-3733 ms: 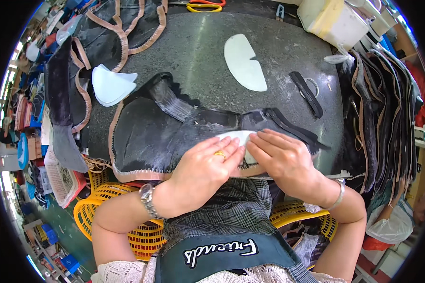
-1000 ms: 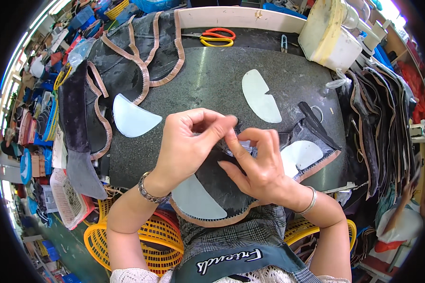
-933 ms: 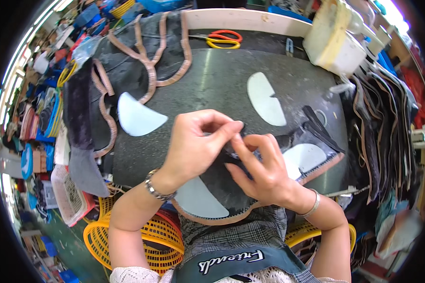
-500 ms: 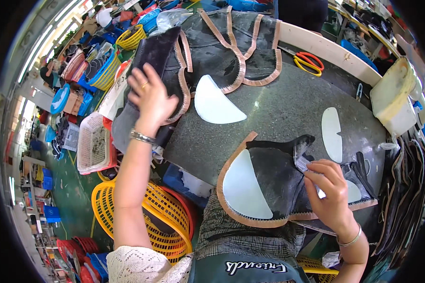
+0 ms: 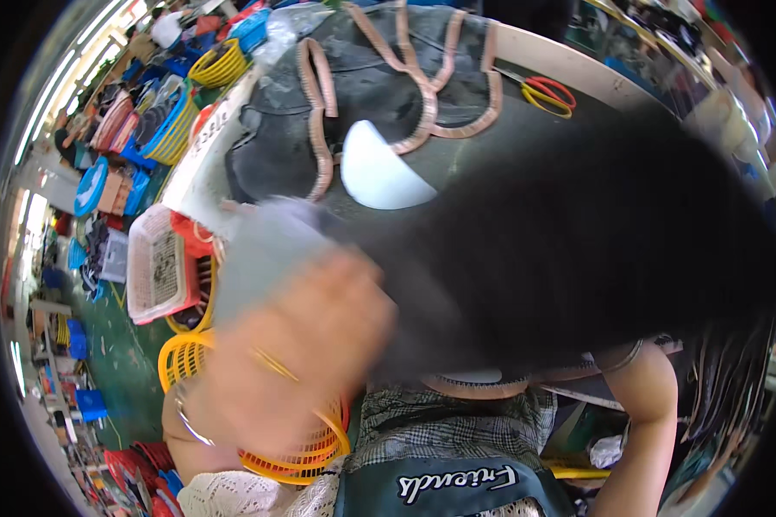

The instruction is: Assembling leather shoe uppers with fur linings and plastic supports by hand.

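My left hand [image 5: 310, 327], smeared by motion, has its fingers closed round the edge of a large black sheet piece [image 5: 560, 258]. The sheet is raised and blurred, sweeping across the right half of the view. A pale grey blurred flap [image 5: 267, 246] shows beside that hand. Of my right arm, the forearm [image 5: 642, 405] shows; the hand itself is hidden behind the sheet. Under the sheet, a tan zigzag-stitched edge [image 5: 478, 390] of a black piece peeks out near my lap. A white half-moon insert [image 5: 379, 168] lies on the dark table.
Black pieces with tan trim [image 5: 276, 164] lie at the table's far left. Scissors [image 5: 543, 93] with red and yellow handles rest near the raised far edge. A white basket [image 5: 159, 267] and a yellow basket [image 5: 181, 358] stand left of the table. Dark strips [image 5: 733, 405] hang at right.
My left hand has come back toward me from the table's far left, bringing the black sheet up. The sheet now covers the right hand, the stitched piece and much of the table.
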`<state>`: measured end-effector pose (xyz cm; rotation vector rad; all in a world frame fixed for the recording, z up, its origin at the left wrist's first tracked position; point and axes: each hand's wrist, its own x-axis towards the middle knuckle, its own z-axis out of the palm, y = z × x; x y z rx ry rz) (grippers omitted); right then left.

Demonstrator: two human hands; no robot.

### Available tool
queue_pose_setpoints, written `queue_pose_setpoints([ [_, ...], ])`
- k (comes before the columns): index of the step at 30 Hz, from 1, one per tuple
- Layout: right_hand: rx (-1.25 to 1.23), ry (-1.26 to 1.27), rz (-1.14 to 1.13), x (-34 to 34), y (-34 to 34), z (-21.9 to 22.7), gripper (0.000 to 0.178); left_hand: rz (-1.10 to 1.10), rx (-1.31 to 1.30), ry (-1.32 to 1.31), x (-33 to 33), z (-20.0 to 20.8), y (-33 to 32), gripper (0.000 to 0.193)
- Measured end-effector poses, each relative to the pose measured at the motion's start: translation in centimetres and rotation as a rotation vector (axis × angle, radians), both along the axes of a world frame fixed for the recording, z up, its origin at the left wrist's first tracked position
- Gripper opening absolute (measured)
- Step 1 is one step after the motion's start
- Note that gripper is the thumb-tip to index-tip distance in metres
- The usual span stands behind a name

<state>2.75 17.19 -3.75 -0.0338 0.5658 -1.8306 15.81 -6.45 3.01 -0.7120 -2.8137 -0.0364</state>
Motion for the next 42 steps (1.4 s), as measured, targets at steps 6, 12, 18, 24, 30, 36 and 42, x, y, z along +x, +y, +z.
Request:
queue_pose_setpoints([
  [6,0.241,0.691,0.358,4.9,2.5,-4.2,0.031,-0.825,0.468,-0.522,-0.3,-5.0,3.4,0.063],
  [12,0.421,1.343,0.137,8.2,8.3,-1.4,0.031,-0.148,0.621,-1.318,-7.9,-4.8,6.0,0.045],
  [18,0.702,1.291,0.119,9.5,13.7,-2.2,0.033,-0.22,1.081,-0.963,-3.7,-7.2,8.6,0.036],
  [24,0.652,1.461,-0.109,11.5,12.6,-4.2,0.033,-0.487,0.904,-0.594,-6.8,-6.2,12.4,0.028],
  [30,0.636,1.728,-0.202,13.0,10.2,-3.4,0.042,0.118,0.961,-0.93,-16.7,-11.2,9.5,0.04],
  [36,0.518,1.774,-0.25,12.3,8.6,-3.7,0.033,-0.007,1.566,-0.919,-8.4,-9.7,6.9,0.02],
  [42,0.426,1.782,-0.246,10.5,2.2,-3.4,0.025,0.157,1.834,-1.03,-1.3,-11.1,3.2,0.029],
])
